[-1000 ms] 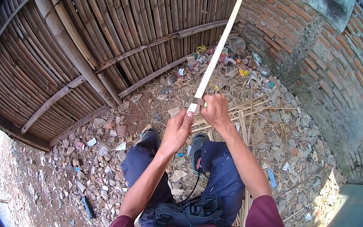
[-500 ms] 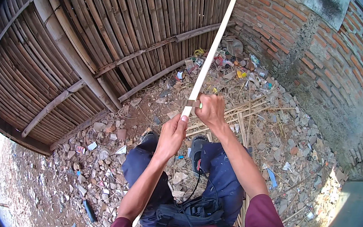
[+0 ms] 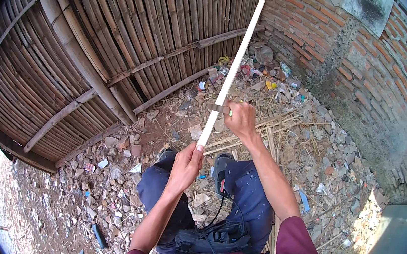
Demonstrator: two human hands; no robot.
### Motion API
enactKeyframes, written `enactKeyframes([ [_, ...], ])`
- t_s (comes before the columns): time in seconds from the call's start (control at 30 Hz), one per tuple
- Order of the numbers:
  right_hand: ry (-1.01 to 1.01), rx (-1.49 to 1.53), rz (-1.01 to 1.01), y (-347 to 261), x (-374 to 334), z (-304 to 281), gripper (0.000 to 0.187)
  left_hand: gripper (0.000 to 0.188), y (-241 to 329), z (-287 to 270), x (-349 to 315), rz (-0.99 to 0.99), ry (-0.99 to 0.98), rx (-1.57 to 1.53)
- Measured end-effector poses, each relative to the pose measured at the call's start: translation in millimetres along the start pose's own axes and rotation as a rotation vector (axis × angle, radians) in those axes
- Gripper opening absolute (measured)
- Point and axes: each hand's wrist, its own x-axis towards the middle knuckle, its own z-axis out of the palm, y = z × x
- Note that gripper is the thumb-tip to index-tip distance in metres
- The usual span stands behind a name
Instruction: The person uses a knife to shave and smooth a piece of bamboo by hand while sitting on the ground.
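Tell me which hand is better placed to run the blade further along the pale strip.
Probably the right hand: it holds the small knife with its blade against the pale strip. The left hand grips the strip's near end.

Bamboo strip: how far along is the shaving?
Done: the pale bamboo strip already looks smooth and even along its visible length, and thin offcuts lie on the rubble. In hand: the left hand grips the strip's lower end, while the right hand holds a knife with its blade against the strip partway up. Left: probably the stretch near the left grip; how much, I cannot tell.
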Motion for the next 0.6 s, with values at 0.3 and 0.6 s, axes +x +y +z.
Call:
enactKeyframes([
  [0.3,0.057,-0.059,0.019,6,2,-12,0.017,0.037,-4,8,-19,0.09,0.027,0.173],
  [0.6,0.264,-0.17,0.369,80,21,-27,0.024,0.036,-16,-1,-70,-0.063,-0.114,0.083],
])
